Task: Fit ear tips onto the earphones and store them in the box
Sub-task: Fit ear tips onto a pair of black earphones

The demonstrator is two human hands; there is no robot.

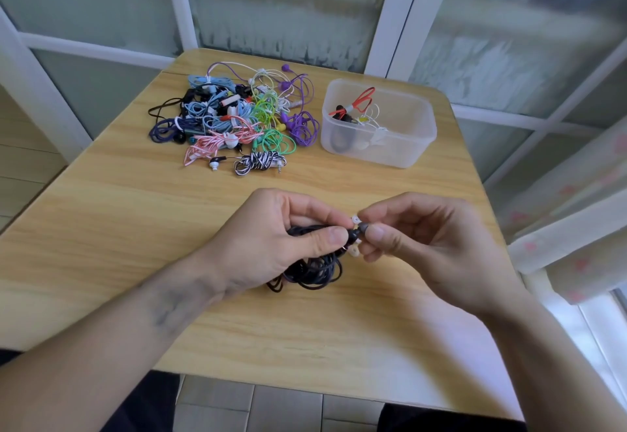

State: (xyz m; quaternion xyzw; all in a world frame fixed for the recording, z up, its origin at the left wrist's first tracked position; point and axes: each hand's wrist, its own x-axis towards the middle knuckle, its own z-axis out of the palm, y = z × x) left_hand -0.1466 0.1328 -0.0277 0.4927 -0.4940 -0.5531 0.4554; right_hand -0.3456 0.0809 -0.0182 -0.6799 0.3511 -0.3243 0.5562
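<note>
We are seeing soft, even daylight coming through the frosted window panes behind the table; the tabletop is catching a pale sheen and shadows are staying faint. The wide lens is bending the edges, and the forearms are blurring slightly.

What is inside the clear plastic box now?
The box holds a red-cabled earphone, a white one and a dark one; whatever lies beneath them is hidden.
</note>
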